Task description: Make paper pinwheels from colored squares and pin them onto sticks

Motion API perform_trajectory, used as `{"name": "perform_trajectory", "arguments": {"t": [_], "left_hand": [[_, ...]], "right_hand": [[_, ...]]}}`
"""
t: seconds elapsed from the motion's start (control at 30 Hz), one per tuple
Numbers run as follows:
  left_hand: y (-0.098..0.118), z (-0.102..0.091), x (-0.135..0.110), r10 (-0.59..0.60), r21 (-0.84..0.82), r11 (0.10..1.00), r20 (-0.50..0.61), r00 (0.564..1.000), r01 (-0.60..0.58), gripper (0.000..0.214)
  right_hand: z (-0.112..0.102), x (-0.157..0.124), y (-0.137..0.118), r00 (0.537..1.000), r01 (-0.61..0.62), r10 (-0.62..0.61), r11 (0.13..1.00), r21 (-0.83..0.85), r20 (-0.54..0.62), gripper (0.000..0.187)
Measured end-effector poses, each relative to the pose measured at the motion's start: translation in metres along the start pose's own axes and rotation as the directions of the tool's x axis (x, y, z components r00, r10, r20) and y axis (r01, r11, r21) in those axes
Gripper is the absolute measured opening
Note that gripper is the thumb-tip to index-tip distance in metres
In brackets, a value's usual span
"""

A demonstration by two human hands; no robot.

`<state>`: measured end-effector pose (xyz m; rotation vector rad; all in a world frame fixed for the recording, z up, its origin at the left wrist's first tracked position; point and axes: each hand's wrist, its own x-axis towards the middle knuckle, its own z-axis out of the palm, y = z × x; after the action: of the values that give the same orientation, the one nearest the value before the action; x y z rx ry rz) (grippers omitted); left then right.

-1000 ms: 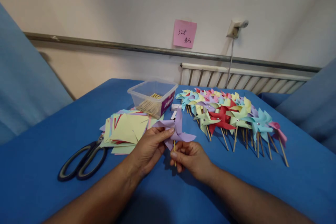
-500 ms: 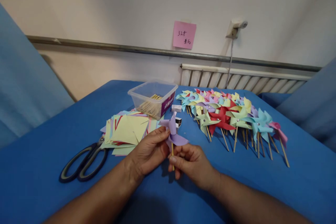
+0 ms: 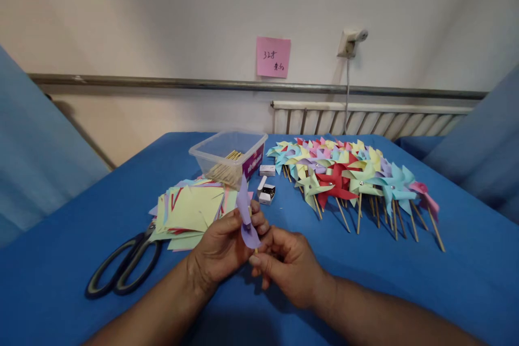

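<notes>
A purple paper pinwheel (image 3: 245,211) on a thin wooden stick is held between my two hands, its vanes turned nearly edge-on to me. My left hand (image 3: 225,240) is closed around the vanes from behind, with fingers curled at their back. Below them, my right hand (image 3: 286,262) pinches the stick between thumb and fingers; most of the stick is hidden. Just beyond my hands stands a small open box (image 3: 266,193) with dark, tiny pieces inside. Left of my left hand lies a stack of coloured paper squares (image 3: 190,211).
Black-handled scissors (image 3: 121,265) lie at the left, tips under the paper. A clear plastic tub (image 3: 227,154) holds wooden sticks. Beside it sits a small closed box (image 3: 267,170). Many finished pinwheels (image 3: 340,181) cover the right side of the blue table (image 3: 365,275).
The pinwheel has turned from facing me to nearly side-on and shifted slightly left and down. My left fingers now reach behind the vanes. The camera view has shifted a little.
</notes>
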<state>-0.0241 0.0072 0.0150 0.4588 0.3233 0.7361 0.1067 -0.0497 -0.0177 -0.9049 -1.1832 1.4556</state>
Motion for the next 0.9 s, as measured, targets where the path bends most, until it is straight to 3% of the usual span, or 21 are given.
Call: {"name": "perform_trajectory", "arguments": {"t": [0.63,0.9], "left_hand": [[0.0005,0.0011,0.0,0.036,0.194,0.98,0.024,0.999,-0.04,0.012],[0.0001,-0.0006,0.0015,0.058,0.146,0.988,-0.05,0.997,-0.05,0.017]], "right_hand": [[-0.0036,0.0023,0.0023,0.997,0.021,-0.018,0.999,-0.033,0.074,0.018],[-0.0043,0.005,0.0027,0.997,-0.008,0.008,1.0,0.008,0.071,0.024]]}}
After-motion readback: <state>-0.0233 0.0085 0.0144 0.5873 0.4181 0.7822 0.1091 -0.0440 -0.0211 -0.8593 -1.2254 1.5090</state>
